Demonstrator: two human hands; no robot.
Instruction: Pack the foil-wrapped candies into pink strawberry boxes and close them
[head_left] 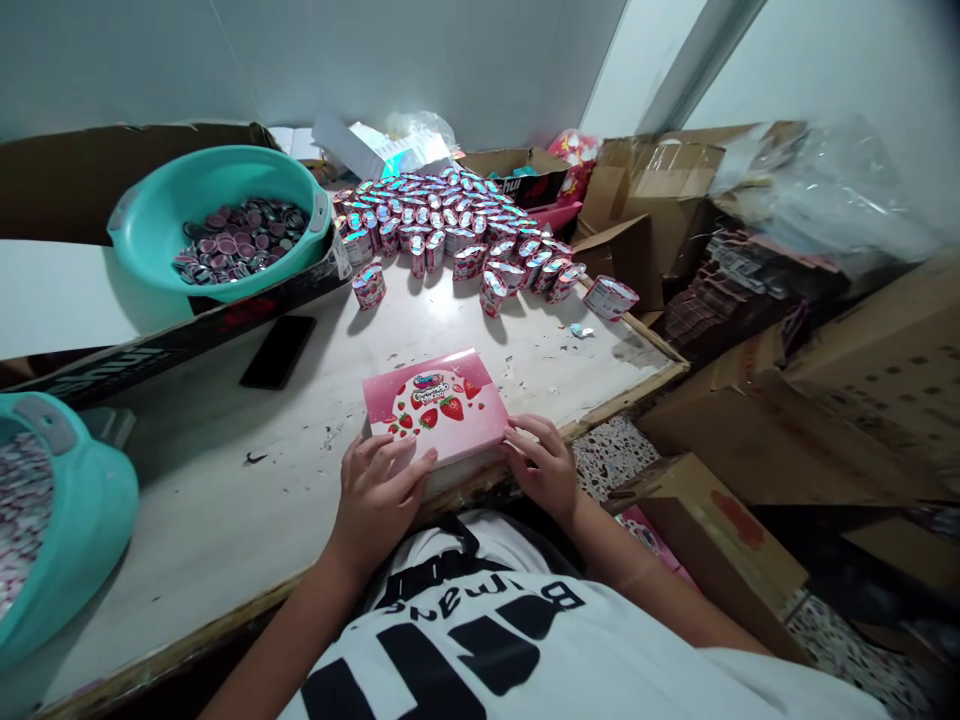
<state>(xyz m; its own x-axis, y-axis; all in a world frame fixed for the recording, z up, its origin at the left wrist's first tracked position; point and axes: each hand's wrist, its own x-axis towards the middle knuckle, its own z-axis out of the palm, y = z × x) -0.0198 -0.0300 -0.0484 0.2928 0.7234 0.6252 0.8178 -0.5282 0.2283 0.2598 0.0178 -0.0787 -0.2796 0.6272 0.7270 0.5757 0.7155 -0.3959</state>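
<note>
A pink cardboard box [441, 405] printed with strawberries lies flat near the front edge of the table. My left hand [381, 490] grips its near left side, fingers curved over the top and thumb along the near edge. At the near right corner my right hand [541, 468] holds the box, with fingertips against its side. The lid is closed, so what is inside is hidden. Beyond it, many small pink-and-white printed tubs [469, 262] with shiny foil lids stand crowded together, and one tub [369, 287] stands slightly apart.
A turquoise basin [150, 205] of small round pieces sits in an open carton at the back left. Another turquoise basin [90, 520] is at the near left. A black phone [278, 352] lies on the table. Cardboard cartons [712, 530] and plastic wrap [832, 190] crowd the right.
</note>
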